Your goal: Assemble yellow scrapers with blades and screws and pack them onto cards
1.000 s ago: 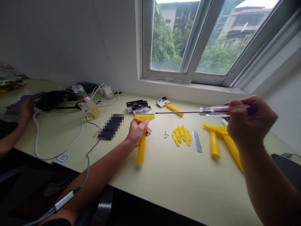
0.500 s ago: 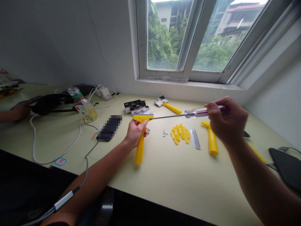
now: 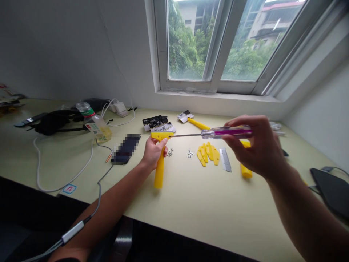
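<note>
My left hand (image 3: 153, 150) is closed around the neck of a yellow scraper (image 3: 159, 174), whose wide head points up and handle hangs down. A screwdriver (image 3: 226, 133) with a clear and purple handle lies in the fingers of my right hand (image 3: 253, 142). Its shaft runs left, and the tip meets the right side of the scraper head. Small screws (image 3: 170, 152) lie just right of my left hand, with small metal nuts (image 3: 190, 153) farther right. Yellow plates (image 3: 208, 153) and a metal blade (image 3: 225, 160) rest on the table between my hands.
Another yellow handle (image 3: 246, 171) lies partly under my right hand. Black cards (image 3: 154, 123) and a carded yellow tool (image 3: 198, 124) are behind. A phone (image 3: 126, 149), a bottle (image 3: 96, 125) and cables stand left; a black device (image 3: 328, 189) is right.
My right hand has shifted left and its fingers have moved on the screwdriver handle. The scraper appears slightly farther left. Another person's hand at the far left has gone from view.
</note>
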Demonstrator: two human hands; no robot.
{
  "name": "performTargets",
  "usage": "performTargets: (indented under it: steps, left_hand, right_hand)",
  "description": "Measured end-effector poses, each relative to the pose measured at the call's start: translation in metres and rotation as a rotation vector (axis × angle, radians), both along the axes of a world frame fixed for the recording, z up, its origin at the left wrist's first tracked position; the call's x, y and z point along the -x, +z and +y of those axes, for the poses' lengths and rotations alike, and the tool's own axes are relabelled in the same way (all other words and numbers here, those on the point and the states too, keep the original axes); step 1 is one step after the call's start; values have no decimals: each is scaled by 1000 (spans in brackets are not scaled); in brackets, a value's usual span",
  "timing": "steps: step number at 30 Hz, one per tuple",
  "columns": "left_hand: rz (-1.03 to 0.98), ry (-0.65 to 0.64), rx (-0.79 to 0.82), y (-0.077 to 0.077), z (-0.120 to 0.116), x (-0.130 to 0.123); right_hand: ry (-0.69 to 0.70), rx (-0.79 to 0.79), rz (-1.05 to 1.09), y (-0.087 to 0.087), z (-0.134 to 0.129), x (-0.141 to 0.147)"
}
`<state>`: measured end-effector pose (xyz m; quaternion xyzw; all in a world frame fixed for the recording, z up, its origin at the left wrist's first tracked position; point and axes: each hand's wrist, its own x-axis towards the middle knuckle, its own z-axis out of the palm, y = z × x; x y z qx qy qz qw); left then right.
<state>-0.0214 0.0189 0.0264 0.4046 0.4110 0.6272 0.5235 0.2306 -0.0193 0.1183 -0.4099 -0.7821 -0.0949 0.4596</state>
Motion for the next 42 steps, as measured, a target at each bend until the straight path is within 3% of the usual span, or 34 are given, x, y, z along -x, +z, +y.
performTargets:
  steps: [4, 10, 14, 19, 21, 24, 29, 32, 36, 39, 42]
  left_hand:
    - [2, -28, -4, 0, -1, -1]
    - [-2, -32, -29, 2, -5, -2]
    - [2, -15, -34, 2, -4, -1]
    - [15, 24, -10, 2, -2, -1]
    - [17, 34, -6, 2, -2, -1]
    - [29, 35, -17, 0, -1, 0]
    - [45, 47, -16, -4, 3, 3]
    - [38, 66, -17, -3, 7, 6]
    - [34, 116, -37, -2, 11, 12]
    - [18, 120, -56, 0, 12, 15]
    - [-81, 56, -41, 3, 8, 15]
  right_hand:
    - [74, 15, -43, 8, -5, -5]
    - [-116, 88, 184, 9, -1, -5]
    - [-253, 35, 121, 9, -3, 0]
    - [126, 73, -113, 11, -7, -3]
    - [93, 120, -143, 10, -5, -5]
    - [-103, 86, -120, 7, 0, -7]
    - [9, 117, -186, 4, 9, -6]
    - [16, 177, -103, 2, 14, -8]
    - [119, 301, 208, -11, 39, -21]
    - [-6, 396, 467, -33, 69, -32]
    - [-148, 469, 500, -61, 95, -37]
